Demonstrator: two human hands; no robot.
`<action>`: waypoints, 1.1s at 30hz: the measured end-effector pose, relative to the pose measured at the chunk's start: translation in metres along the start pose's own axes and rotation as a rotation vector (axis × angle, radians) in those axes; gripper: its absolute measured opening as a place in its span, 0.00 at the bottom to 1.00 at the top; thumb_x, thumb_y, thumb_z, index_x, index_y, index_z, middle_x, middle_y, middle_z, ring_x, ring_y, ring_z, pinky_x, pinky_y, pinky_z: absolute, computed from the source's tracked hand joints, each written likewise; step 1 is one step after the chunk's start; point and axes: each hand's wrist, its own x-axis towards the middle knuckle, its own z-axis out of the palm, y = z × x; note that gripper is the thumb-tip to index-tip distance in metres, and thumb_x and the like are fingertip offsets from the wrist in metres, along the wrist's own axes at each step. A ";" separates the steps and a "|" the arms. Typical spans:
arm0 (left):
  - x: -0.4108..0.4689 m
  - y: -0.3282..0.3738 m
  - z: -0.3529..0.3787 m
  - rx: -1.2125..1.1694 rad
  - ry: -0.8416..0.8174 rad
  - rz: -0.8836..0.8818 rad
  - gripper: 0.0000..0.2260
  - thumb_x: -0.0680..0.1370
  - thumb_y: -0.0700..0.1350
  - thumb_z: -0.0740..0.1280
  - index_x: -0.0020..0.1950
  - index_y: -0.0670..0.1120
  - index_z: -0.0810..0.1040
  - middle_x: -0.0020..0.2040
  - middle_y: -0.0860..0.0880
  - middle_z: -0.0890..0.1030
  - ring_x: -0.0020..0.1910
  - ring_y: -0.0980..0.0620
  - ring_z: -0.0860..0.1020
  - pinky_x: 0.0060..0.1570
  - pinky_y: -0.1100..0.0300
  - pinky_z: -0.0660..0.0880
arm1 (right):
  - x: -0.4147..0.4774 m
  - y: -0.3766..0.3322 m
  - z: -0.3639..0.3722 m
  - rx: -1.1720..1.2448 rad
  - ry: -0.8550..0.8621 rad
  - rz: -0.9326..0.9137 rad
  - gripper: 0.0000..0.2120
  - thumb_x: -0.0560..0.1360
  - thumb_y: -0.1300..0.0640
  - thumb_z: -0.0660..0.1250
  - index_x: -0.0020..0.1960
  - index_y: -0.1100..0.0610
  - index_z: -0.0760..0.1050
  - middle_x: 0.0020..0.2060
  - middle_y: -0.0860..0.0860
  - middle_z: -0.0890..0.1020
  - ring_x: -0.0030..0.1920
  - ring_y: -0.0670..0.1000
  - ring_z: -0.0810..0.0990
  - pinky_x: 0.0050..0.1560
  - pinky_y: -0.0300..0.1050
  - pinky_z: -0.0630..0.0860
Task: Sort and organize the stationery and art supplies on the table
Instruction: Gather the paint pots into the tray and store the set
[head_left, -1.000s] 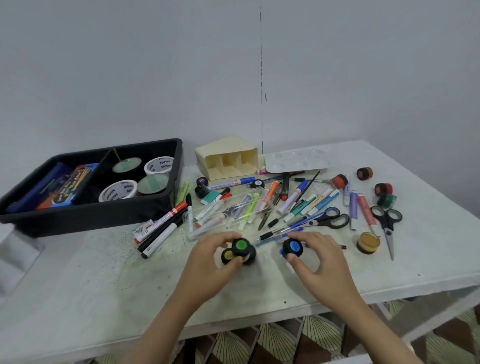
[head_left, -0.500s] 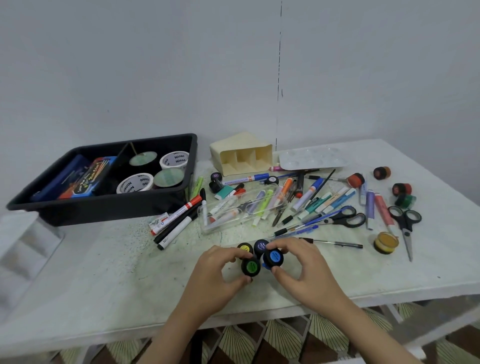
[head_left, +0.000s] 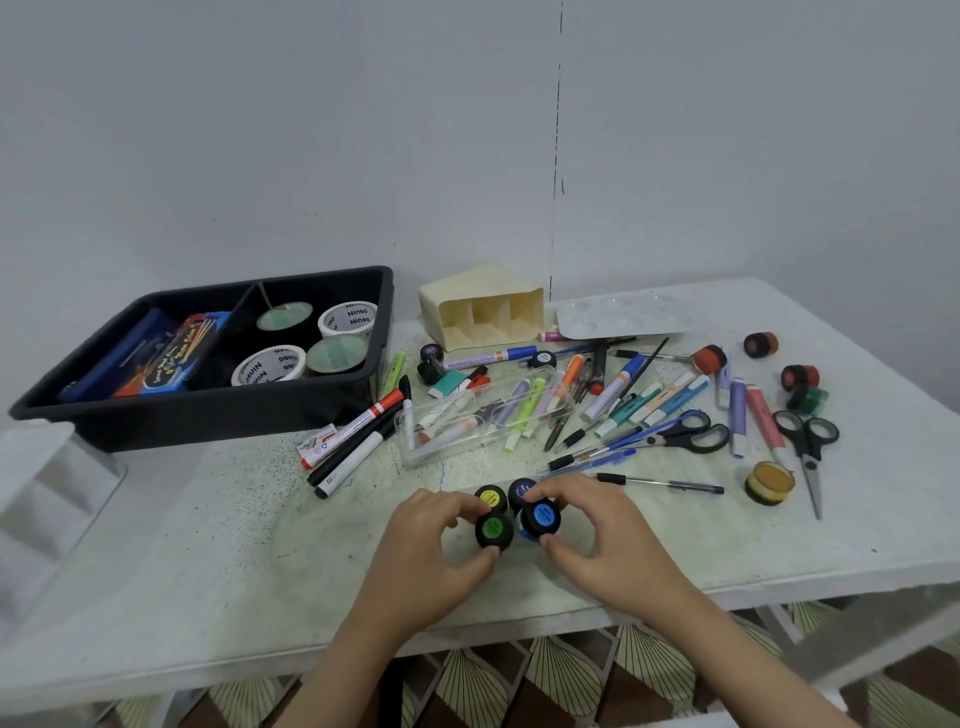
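Head view: the left hand (head_left: 431, 545) pinches the green-lidded paint pot (head_left: 493, 530) between thumb and curled fingers, and the right hand (head_left: 597, 535) pinches the blue-lidded paint pot (head_left: 541, 517) the same way. The two pots sit between the hands, side by side. Just beyond the fingertips stand a yellow-lidded pot (head_left: 491, 498) and a dark-blue-lidded pot (head_left: 521, 491), so the four form a tight cluster on the table (head_left: 208, 545). Whether the held pots rest on the table or are slightly lifted, I cannot tell.

To group them well, I judge each hand should bring its pot in level until the walls meet, pressing low on the sides so nothing tips or knocks the pair behind.

The pots are squat cylinders with no real long axis. Their lids face up, the held two tilted a little toward the person. A black pen (head_left: 660, 482) lies just beyond the right hand.
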 end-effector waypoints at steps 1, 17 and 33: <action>-0.001 -0.002 0.000 0.009 -0.002 0.001 0.15 0.66 0.58 0.65 0.49 0.56 0.79 0.42 0.65 0.77 0.48 0.63 0.72 0.45 0.68 0.67 | 0.000 0.000 0.000 -0.026 -0.006 -0.004 0.16 0.67 0.52 0.66 0.55 0.46 0.77 0.50 0.33 0.77 0.55 0.36 0.74 0.57 0.32 0.65; -0.001 -0.005 0.004 -0.125 -0.015 -0.111 0.12 0.65 0.63 0.67 0.46 0.63 0.78 0.45 0.66 0.79 0.52 0.63 0.71 0.47 0.75 0.64 | -0.002 0.006 0.004 -0.277 -0.095 -0.099 0.17 0.71 0.45 0.61 0.58 0.45 0.76 0.53 0.39 0.75 0.56 0.39 0.68 0.58 0.34 0.59; 0.032 0.023 0.014 -0.183 0.000 -0.097 0.13 0.71 0.44 0.71 0.46 0.63 0.77 0.45 0.66 0.79 0.51 0.64 0.72 0.47 0.76 0.63 | -0.017 0.044 -0.041 -0.408 0.283 0.109 0.13 0.74 0.51 0.61 0.56 0.48 0.79 0.53 0.46 0.77 0.55 0.49 0.74 0.53 0.46 0.68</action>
